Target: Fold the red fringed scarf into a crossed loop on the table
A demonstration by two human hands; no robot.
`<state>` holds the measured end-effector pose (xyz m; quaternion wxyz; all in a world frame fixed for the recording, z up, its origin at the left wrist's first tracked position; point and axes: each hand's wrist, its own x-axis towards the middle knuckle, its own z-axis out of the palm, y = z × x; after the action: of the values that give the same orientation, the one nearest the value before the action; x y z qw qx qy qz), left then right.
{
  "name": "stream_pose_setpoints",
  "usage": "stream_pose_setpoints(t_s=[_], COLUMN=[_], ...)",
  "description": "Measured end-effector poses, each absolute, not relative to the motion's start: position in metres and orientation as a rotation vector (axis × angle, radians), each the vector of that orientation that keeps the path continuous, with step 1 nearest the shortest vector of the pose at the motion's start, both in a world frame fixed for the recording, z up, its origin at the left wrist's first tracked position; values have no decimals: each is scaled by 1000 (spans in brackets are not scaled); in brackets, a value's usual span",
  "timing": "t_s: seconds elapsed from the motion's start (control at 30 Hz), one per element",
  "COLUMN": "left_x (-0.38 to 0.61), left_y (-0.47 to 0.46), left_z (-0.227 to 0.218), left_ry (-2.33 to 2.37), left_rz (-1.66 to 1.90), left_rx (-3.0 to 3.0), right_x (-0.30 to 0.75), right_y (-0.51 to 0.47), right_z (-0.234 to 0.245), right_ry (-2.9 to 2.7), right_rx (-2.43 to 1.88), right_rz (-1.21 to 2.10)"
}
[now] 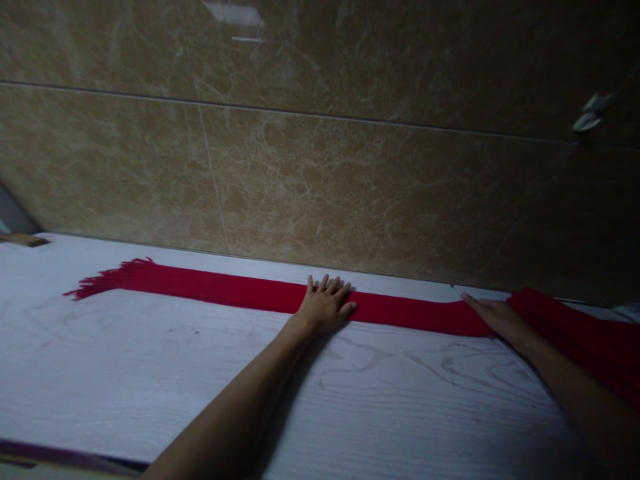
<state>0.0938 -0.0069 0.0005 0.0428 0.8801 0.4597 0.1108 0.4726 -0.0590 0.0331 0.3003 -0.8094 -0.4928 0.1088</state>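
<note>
Through the head view I have a red scarf (215, 287) laid out as a long, narrow, flat strip on the pale, wood-grained surface (150, 367), running from left to right near the foot of a brown marbled wall (325, 180). Its fringe (115, 277) fans out at the left end, the strands lying loose on the surface.

My left hand (324, 308) is palm down across the middle of the strip, fingers spread and grasping nothing; it rests on the cloth, with the fingertips reaching toward the edge nearer the wall. My right hand (500, 319) is at the strip's right end, touching it, one digit stretched out along the far edge. I cannot tell whether it is pinching the fabric or only lying over it, since the rest of its fingers are hidden.

Just beyond that hand, I see more red cloth (590, 333) bunched in loose folds and running off the right side of the view; the hand and forearm hide how it joins the flat strip.

At the far left I make out a small brown block (25, 239) on the surface, well apart from both hands. A whitish object (593, 120) shows against the wall at upper right, too dim to identify.
</note>
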Motion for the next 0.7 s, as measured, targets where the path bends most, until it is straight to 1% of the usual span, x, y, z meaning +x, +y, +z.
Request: stream_pose_setpoints(t_s=[0.1, 0.3, 0.5, 0.7], left_x=[93, 90, 91, 90], left_y=[-9, -12, -12, -12], left_z=[3, 6, 4, 3], left_ry=[1432, 1450, 1466, 1466], left_rz=[345, 298, 301, 303], left_rx=[2692, 2640, 2630, 2631], right_x=[474, 473, 478, 491], right_y=[-58, -57, -51, -50], right_z=[36, 38, 39, 45], right_ry=[-1246, -1211, -1203, -1182], right_rx=[-2124, -2066, -2096, -2128], right_rz=[508, 434, 437, 364])
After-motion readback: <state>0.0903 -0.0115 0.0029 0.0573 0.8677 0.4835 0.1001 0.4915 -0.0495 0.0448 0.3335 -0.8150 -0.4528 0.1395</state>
